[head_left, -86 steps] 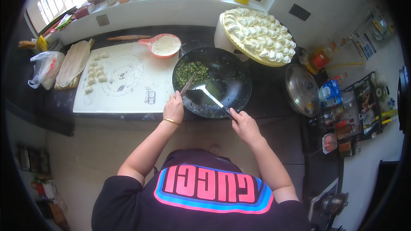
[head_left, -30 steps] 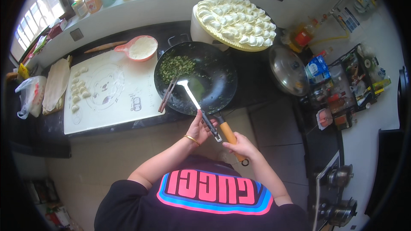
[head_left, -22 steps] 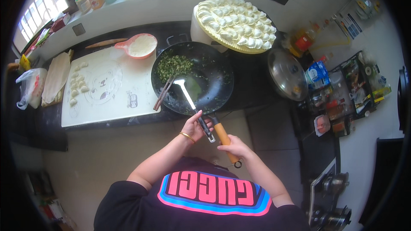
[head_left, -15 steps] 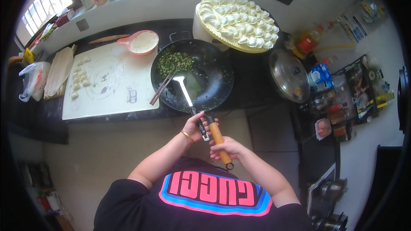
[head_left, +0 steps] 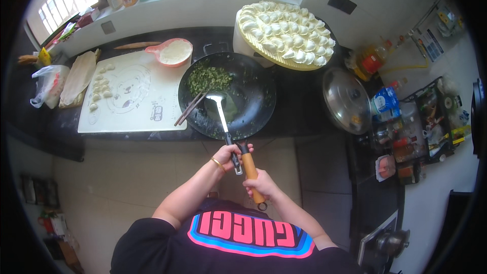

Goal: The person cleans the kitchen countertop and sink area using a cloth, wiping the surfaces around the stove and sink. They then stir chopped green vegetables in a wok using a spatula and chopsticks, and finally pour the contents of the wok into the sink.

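Note:
A black wok (head_left: 256,83) stands at the counter's front edge, with chopped green filling (head_left: 209,78) gathered at its far left. My right hand (head_left: 261,185) is closed around the wok's wooden handle (head_left: 249,166). In my left hand (head_left: 224,156) is the black grip of a spatula (head_left: 221,114), its metal blade resting in the wok beside the filling. The left fingers also reach across to the dark neck of the wok handle; how firmly they touch it is hidden. A pair of brown chopsticks (head_left: 188,109) leans over the wok's left rim.
A white mat (head_left: 101,122) with small dough pieces (head_left: 104,87) lies left, beside a pink scoop of flour (head_left: 175,53). Dumplings (head_left: 286,30) cover a yellow tray (head_left: 253,50) behind the wok. Rightward are a pot lid (head_left: 347,99) and an oil bottle (head_left: 373,61).
The wok handle's end has swung slightly left and toward me, along with both hands. Both grips stay the same. The whole view has shifted a little.

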### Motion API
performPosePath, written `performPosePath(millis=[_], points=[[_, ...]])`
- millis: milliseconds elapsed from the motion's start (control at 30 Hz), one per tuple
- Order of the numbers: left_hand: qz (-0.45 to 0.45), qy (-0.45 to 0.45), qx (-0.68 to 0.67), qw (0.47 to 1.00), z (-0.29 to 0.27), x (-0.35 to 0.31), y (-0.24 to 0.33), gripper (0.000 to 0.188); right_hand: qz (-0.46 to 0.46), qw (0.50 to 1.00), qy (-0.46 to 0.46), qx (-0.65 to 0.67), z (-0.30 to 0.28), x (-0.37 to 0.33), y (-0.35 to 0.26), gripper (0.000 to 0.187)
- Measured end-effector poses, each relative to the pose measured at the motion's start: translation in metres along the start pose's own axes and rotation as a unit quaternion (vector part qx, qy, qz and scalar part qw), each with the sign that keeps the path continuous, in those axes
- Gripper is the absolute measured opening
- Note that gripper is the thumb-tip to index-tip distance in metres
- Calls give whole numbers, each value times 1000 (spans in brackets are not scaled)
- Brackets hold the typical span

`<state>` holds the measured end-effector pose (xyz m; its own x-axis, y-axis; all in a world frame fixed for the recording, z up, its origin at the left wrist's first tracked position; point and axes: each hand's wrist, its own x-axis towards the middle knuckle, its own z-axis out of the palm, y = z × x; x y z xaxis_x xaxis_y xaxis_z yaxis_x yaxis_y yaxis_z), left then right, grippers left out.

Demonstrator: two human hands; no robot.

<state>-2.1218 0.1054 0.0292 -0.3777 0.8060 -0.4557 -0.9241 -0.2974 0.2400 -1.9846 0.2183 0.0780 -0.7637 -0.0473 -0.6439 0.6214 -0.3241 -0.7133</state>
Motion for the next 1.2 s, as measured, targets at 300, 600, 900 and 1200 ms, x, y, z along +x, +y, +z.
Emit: performPosePath(millis=[300, 600, 900, 1200], points=[[27, 13, -11, 999, 16, -18, -47, 45, -8, 999, -35, -32, -27, -39, 14, 22], [-17, -20, -33, 999, 18, -35, -56, 41, -4, 1000, -20, 10, -12, -66, 27, 20], [-111, 12, 26, 993, -18, -58, -17, 44, -15, 995, 55, 85, 66, -58, 46, 21], [5, 119, 568, 814, -18, -137, 48, 49, -19, 992, 94, 83, 94, -51, 52, 22]])
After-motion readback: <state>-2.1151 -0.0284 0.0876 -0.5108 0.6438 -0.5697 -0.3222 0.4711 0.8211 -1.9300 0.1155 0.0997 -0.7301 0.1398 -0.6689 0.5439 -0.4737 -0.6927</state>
